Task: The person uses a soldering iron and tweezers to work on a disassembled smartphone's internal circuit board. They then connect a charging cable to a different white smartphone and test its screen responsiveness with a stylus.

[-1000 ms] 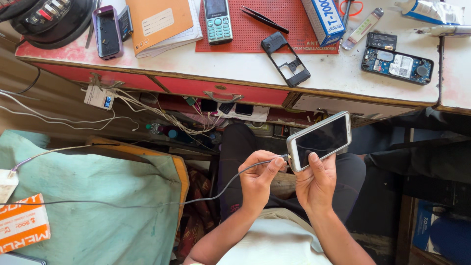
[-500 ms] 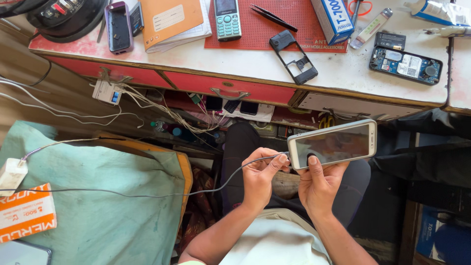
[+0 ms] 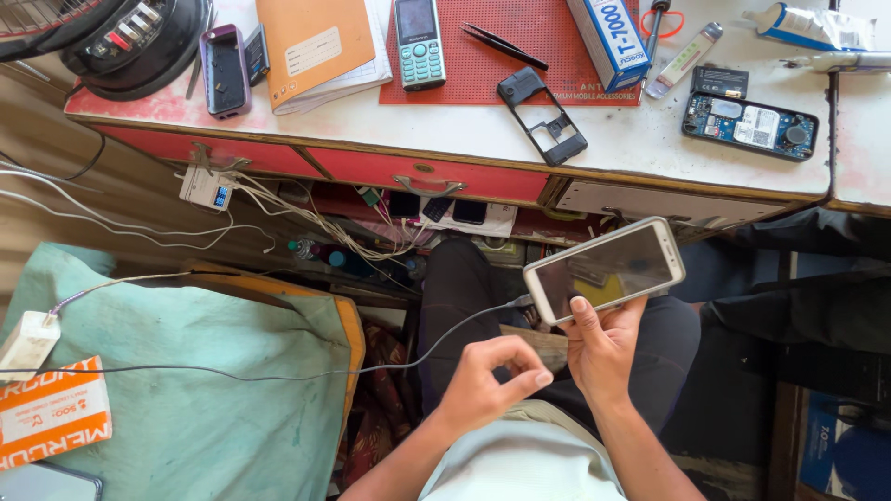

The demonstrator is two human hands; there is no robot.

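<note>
The white smartphone (image 3: 605, 269) sits right of centre in the frame, below the tabltop edge, a grey cable (image 3: 278, 376) trailing from its left end. Your left hand (image 3: 487, 385), lower centre, curls loosely closed on nothing. Your right hand (image 3: 603, 348) clamps the phone's lower edge, below the tabletop (image 3: 650, 139).

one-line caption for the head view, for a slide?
Right hand holds a white smartphone with grey cable plugged in; left hand hovers just below, fingers curled.
</note>
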